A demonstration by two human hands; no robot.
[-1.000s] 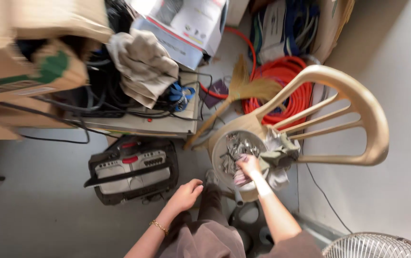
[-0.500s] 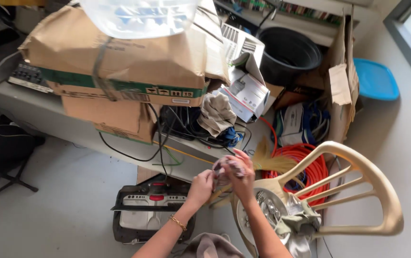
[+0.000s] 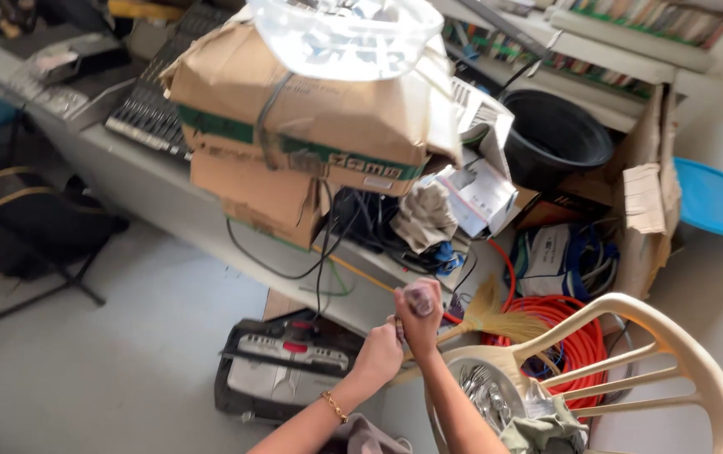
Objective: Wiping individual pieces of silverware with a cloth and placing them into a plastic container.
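the person's left hand (image 3: 378, 353) and right hand (image 3: 422, 324) meet, both curled tight around a small purplish cloth bundle (image 3: 419, 296), apparently wrapping or wiping something; what is inside cannot be told. at 5 o'clock of the hands a round tray of metal cutlery (image 3: 483, 395) sits on a beige plastic chair (image 3: 630, 370). farther, at 12 o'clock, stacked cardboard boxes (image 3: 311, 126) crowd a grey table (image 3: 151, 202). next calls for a firm two-handed grip.

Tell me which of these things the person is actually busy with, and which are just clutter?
In use: right hand and left hand on a small crumpled cloth; bowl of cutlery on the plastic chair.

Lying about: cardboard boxes, orange hose, broom, black tub.
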